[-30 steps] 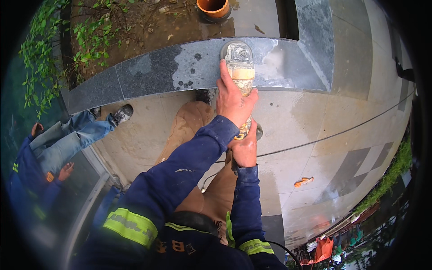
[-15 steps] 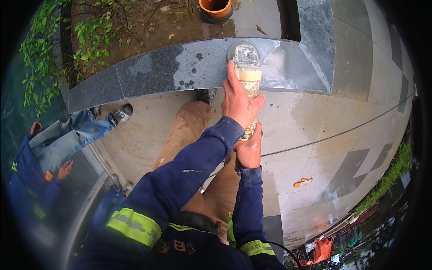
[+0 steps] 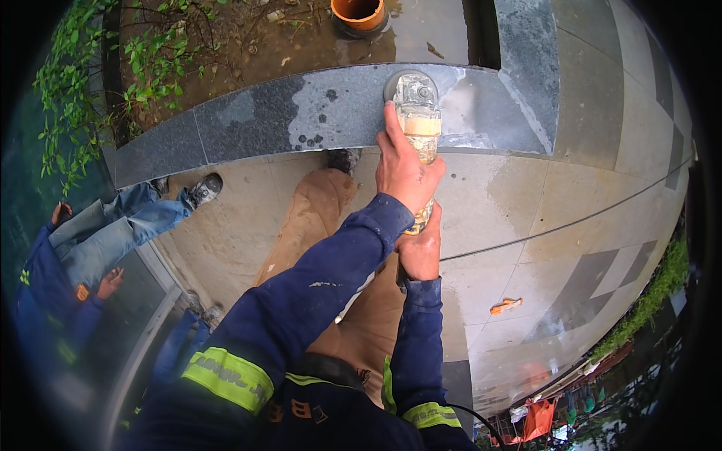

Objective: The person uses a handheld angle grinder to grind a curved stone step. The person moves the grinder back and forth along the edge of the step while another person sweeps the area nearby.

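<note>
An angle grinder [image 3: 419,125], yellow and caked with pale dust, rests with its disc end on the grey stone ledge [image 3: 248,113]. Around the middle of its body my left hand [image 3: 407,169] is closed, the index finger stretched along the side toward the head. My right hand [image 3: 421,248] grips the rear end, nearer to me. Most of the disc lies under the tool's head. To the right of the head the stone has a wet, whitish patch [image 3: 460,101]; dark spots dot a paler patch on the left.
Beyond the ledge, an orange pipe [image 3: 359,10] stands in muddy water, with a leafy shrub [image 3: 154,64] at left. A dark cable [image 3: 564,228] crosses the paving. An orange glove-like item [image 3: 505,306] lies right. Another person in jeans [image 3: 128,229] is at left beside glass.
The grinder and both my hands have shifted slightly to the right along the ledge. My grip looks the same.
</note>
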A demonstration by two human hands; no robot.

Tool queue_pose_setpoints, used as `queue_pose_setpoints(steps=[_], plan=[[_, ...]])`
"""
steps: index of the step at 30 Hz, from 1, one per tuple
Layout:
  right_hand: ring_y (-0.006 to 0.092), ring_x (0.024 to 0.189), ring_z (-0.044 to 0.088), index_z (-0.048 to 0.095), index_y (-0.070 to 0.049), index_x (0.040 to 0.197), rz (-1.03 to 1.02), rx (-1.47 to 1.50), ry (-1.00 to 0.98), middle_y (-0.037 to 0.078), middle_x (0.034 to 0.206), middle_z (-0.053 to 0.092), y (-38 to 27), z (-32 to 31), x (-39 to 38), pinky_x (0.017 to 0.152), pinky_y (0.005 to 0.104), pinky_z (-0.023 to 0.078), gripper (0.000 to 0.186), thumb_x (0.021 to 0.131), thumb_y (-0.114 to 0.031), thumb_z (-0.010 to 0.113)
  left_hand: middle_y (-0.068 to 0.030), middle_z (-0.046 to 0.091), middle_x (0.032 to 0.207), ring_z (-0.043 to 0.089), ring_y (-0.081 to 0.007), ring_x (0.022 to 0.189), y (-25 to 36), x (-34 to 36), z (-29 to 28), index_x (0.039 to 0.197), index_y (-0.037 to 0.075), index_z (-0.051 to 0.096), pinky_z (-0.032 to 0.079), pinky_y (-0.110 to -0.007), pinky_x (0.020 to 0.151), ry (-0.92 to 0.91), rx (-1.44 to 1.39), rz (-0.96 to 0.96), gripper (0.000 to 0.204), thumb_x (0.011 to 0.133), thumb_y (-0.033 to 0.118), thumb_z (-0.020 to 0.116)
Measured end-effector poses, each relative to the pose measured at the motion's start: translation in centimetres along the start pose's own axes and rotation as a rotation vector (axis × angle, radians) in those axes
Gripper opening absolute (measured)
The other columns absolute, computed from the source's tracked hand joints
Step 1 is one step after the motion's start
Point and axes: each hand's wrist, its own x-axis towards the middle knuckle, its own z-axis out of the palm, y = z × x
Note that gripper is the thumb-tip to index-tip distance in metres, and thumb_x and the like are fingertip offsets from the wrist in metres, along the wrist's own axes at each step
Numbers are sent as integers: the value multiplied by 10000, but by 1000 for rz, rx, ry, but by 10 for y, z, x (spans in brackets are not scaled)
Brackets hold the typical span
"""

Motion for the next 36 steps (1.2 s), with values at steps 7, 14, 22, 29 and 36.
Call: queue_pose_setpoints(steps=[7, 14, 22, 29, 36], plan=[[265, 975, 636, 353, -22, 1376, -27, -68, -16, 173, 1074, 640, -5, 2, -6, 863, 365, 504, 839, 628, 48, 727, -327, 345, 1323, 479, -494, 1178, -2, -3, -6, 1504, 47, -17, 436, -500, 998, -2, 22, -44, 1096, 726, 167, 746], [237, 976, 619, 353, -5, 1368, -12, -7, 43, 153, 1094, 628, -6, -9, -4, 873, 358, 500, 831, 626, 55, 723, -317, 366, 1290, 483, -481, 1168, 7, -6, 11, 1509, 55, -26, 436, -501, 989, -53, 11, -25, 1100, 724, 163, 737], [241, 951, 627, 355, -2, 1366, 4, 21, -20, 149, 1059, 630, -10, -5, -4, 854, 353, 504, 833, 618, 65, 714, -320, 359, 1290, 490, -485, 1151, 3, -3, 1, 1509, 46, -23, 447, -500, 971, -12, 36, -39, 1097, 727, 170, 737], [251, 965, 626, 365, -13, 1354, -35, -10, 49, 152, 1074, 628, 3, -18, -5, 861, 356, 502, 831, 604, 75, 709, -324, 357, 1298, 494, -488, 1149, 11, -11, 19, 1511, 47, -21, 450, -493, 980, -58, 26, -6, 1097, 727, 165, 737], [259, 958, 636, 360, -20, 1368, 3, -30, -3, 163, 1062, 642, -8, -13, 9, 859, 364, 507, 842, 612, 56, 722, -320, 353, 1319, 498, -481, 1149, 15, 6, 7, 1510, 48, -21, 442, -491, 991, -17, 9, -42, 1104, 727, 176, 746]])
